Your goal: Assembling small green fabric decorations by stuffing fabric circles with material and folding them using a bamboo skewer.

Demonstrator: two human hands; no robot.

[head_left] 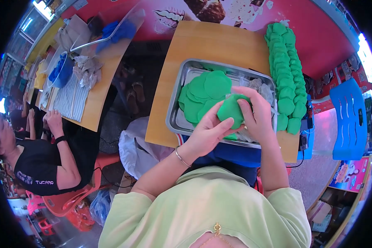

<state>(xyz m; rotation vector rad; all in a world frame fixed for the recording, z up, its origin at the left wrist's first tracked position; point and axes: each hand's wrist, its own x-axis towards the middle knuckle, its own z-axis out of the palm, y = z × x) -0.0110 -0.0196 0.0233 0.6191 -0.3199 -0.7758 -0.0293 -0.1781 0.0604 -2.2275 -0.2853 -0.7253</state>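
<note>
Above the near right part of a metal tray (172, 108), both my hands hold a soft green round piece (230, 110). My left hand (207, 131) grips it from the left and below, thumb on the near side. From the right, my right hand (257, 113) closes on it with thumb and fingers. Several flat green discs (196, 97) overlap in a pile in the tray. Crumpled clear or whitish plastic (258, 86) lies at the tray's right side, partly hidden by my right hand. What the pieces are made of, I cannot tell.
Long rows of stacked green pieces (286, 70) line the right side of the wooden table (219, 41). A blue chair (348, 120) stands at the right. Leftward, a person (45, 157) sits at another table with a blue tub (62, 71). A white bag (138, 144) hangs below.
</note>
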